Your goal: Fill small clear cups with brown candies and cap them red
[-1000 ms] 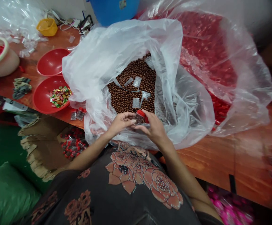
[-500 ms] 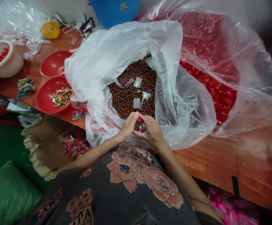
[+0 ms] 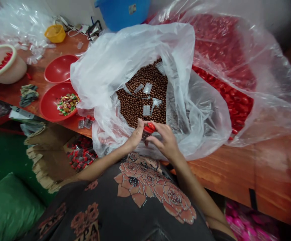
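Note:
A small clear jar filled with brown balls and topped by a red cap is between my hands, just above the near edge of the opened plastic bag. My left hand is closed around the jar's left side, its thumb pointing up along it. On the right, the fingertips of my right hand press on the red cap, and its thumb lies near the jar's side. Beyond them, many brown candy balls fill the white plastic bag. Several clear empty containers lie on top of the balls.
Right of the bag, another clear bag holds red caps. Leftward are a red bowl of wrapped candies, another red bowl and a white tub. Filled jars lie in a cardboard box below the table.
My right hand has shifted slightly right and its fingers have opened a little, so more of the red cap shows. My left hand still holds the jar.

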Demonstrator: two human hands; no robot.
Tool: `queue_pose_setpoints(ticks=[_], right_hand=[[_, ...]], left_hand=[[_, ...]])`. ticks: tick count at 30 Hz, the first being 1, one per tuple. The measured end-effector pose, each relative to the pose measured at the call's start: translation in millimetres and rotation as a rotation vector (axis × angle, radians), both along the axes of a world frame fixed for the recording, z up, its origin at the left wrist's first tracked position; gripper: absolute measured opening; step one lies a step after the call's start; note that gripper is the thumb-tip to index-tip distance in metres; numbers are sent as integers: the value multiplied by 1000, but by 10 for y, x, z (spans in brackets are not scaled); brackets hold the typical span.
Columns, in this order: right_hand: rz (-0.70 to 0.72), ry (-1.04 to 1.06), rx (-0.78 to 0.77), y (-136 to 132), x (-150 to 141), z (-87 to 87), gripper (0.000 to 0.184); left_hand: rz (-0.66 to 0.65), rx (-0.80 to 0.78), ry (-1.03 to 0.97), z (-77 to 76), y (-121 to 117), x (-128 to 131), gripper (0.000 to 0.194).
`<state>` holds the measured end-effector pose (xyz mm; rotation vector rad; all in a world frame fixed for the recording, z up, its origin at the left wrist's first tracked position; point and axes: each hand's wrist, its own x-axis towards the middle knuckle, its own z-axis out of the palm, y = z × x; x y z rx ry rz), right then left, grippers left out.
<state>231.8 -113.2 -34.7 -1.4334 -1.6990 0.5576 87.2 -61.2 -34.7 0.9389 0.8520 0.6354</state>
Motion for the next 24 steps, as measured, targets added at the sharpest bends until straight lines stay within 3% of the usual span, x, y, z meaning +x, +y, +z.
queue_pose_setpoints(ticks=[3, 7, 10, 14, 19, 21, 24], right_hand=[[95, -317, 87, -15, -32, 40, 72], [63, -515, 221, 8, -47, 16, 71], [100, -579, 298, 40, -57, -24, 64], [104, -575, 365, 43, -136, -64, 62], [153, -499, 262, 17, -193, -47, 75], [93, -448, 196, 7, -108, -13, 83], [-122, -326, 196, -10, 123, 45, 73]], left_hand=[[-34, 4, 12, 48, 7, 18, 66], [61, 0, 30, 81, -20, 35, 39], [120, -17, -9, 40, -71, 27, 31], [102, 15, -7, -16, -158, -40, 31], [137, 125, 71, 125, -145, -342, 40], [297, 222, 121, 235, -7, -603, 43], [706, 341, 171, 350, 304, -1116, 45]])
